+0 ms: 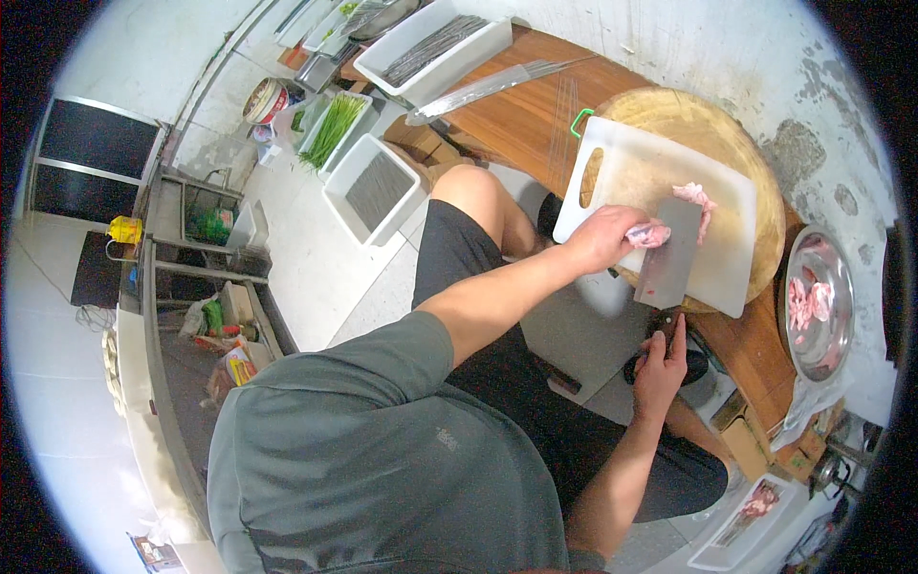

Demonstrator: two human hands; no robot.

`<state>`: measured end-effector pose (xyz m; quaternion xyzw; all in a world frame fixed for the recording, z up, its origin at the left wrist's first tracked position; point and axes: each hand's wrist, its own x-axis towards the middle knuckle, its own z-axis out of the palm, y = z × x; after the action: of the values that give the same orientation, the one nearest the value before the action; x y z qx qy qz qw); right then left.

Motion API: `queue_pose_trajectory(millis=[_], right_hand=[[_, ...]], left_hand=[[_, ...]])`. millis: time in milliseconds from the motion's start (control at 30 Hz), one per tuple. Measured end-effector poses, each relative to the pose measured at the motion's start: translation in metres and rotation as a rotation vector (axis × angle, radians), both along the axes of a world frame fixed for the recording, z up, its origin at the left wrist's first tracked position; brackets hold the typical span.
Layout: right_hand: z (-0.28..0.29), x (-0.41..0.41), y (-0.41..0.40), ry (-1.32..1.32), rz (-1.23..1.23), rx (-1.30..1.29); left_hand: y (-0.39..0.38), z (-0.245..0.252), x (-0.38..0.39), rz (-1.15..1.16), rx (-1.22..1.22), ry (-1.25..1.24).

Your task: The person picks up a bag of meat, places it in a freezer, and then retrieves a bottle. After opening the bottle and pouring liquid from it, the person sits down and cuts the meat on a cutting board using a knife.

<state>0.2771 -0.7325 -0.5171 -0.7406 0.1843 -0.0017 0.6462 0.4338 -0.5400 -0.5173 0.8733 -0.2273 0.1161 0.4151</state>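
Note:
My left hand (pixel 604 237) holds a piece of raw meat (pixel 649 234) at the near edge of a white plastic cutting board (pixel 724 265). My right hand (pixel 661 362) grips the dark handle of a cleaver (pixel 670 251), one finger stretched along the handle. The broad blade lies over the board, beside the held meat, which overlaps its left edge. Another strip of pale pink meat (pixel 701 204) rests on the board at the blade's far side. The board sits on a round wooden chopping block (pixel 764 215).
A steel bowl (pixel 846 316) with meat pieces stands right of the block on the wooden table (pixel 749 359). Skewers fill a white tub (pixel 434 90) at the table's far left. On the floor are another skewer tub (pixel 337 208), a bin of green stalks (pixel 331 136) and a tray of skewered meat (pixel 706 552).

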Motion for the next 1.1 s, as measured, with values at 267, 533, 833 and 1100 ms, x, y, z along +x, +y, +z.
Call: queue_pose_trajectory(millis=[267, 533, 833, 1100], right_hand=[[0.005, -0.001, 0.000, 0.082, 0.013, 0.064], [0.001, 0.000, -0.001, 0.082, 0.002, 0.027], [0.005, -0.002, -0.002, 0.100, 0.028, -0.022], [-0.001, -0.001, -0.001, 0.021, 0.050, -0.196]], left_hand=[[0.002, -0.015, 0.006, -0.166, 0.028, -0.126], [0.000, -0.009, 0.003, -0.158, 0.033, -0.117], [0.005, 0.002, 0.035, 0.058, -0.064, 0.386], [0.001, -0.008, 0.037, -0.021, -0.085, 0.287]])
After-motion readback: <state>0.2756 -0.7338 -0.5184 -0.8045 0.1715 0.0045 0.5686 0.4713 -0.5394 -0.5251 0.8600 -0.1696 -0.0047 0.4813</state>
